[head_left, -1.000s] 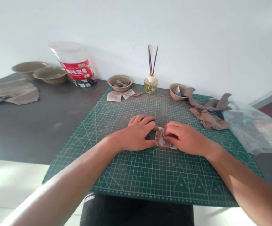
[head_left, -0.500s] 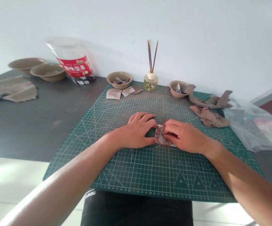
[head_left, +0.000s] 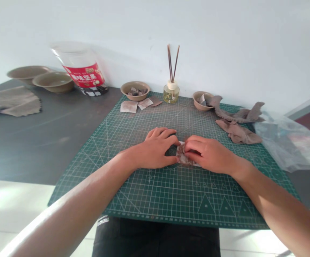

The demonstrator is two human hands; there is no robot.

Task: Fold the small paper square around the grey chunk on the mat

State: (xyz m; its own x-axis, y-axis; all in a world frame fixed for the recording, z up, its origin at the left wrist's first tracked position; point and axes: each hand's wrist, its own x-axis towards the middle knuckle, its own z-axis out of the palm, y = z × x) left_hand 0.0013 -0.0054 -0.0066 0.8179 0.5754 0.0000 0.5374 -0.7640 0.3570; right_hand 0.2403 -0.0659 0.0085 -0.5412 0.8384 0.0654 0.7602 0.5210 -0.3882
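A small white sheet, smeared with brown dust and perhaps sandpaper, lies flat on the green cutting mat. My left hand rests on the mat with fingers spread. Its thumb and forefinger touch the sheet's left corners. My right hand is closed in a pinch over the sheet, fingertips low against its surface. Whatever small piece sits between those fingertips is mostly hidden. The right part of the sheet is covered by this hand.
Behind are a bowl of shards, sheet pieces, a reed diffuser and another bowl. Rags and a plastic bag lie right. Bowls, a plastic jar and a cloth occupy the left.
My right hand has slid slightly left over the sheet, still pinched. The left hand stays at the sheet's left edge.
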